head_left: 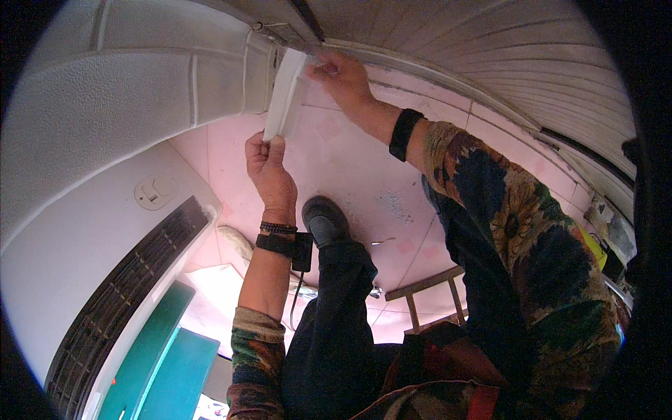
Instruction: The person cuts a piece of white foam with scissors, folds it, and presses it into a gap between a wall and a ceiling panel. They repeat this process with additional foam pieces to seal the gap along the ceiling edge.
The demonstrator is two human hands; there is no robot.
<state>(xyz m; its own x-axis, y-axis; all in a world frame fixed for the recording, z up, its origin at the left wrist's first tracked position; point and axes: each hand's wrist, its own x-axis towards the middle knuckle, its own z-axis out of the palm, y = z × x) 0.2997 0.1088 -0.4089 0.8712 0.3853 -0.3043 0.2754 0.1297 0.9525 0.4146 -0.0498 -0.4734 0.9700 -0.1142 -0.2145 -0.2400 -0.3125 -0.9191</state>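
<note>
A narrow white strip (285,91) runs from my left hand up toward the top of the view. My left hand (269,157) pinches its lower end between thumb and fingers. My right hand (343,84) is at the strip's upper right edge, fingers bent together and slightly blurred; what they hold is too small to make out. Just left of the strip stands a white textured panel (119,91), its edge near my left hand. Metal fittings (280,35) sit above the strip.
Above right is a ribbed door or shutter (476,35). At left stands a white appliance (91,217) with a dark grille, beside teal boards (182,364). The pink tiled floor (406,175) holds my shoe (325,220), scattered bits and a wooden rack (411,315).
</note>
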